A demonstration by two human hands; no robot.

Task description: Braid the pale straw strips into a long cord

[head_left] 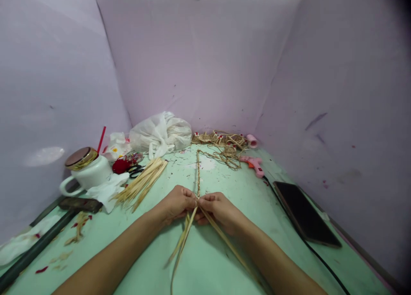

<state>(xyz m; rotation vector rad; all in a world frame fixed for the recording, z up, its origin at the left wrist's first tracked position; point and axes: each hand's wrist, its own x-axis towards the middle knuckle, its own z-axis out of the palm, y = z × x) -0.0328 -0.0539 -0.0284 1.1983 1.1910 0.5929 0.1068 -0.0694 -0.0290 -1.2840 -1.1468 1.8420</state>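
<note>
A thin straw braid [198,175] runs straight away from me over the pale green table top. At its near end, my left hand [181,203] pinches the straw strands from the left. My right hand [215,207] pinches them from the other side, its fingertips almost meeting the left ones. Below the fingers, loose straw strands [184,239] fan toward me on the left, and another straw strand [229,243] slants under my right forearm. The far end of the braid lies near a tangle of braided straw cord [224,143].
Left stand a bundle of straw [144,181], scissors [135,171], red yarn [121,165], a lidded white mug [93,173] and a hammer [73,209]. A white plastic bag [163,132] sits behind. Right lie a pink glue gun [254,164] with black cord and a phone [305,213].
</note>
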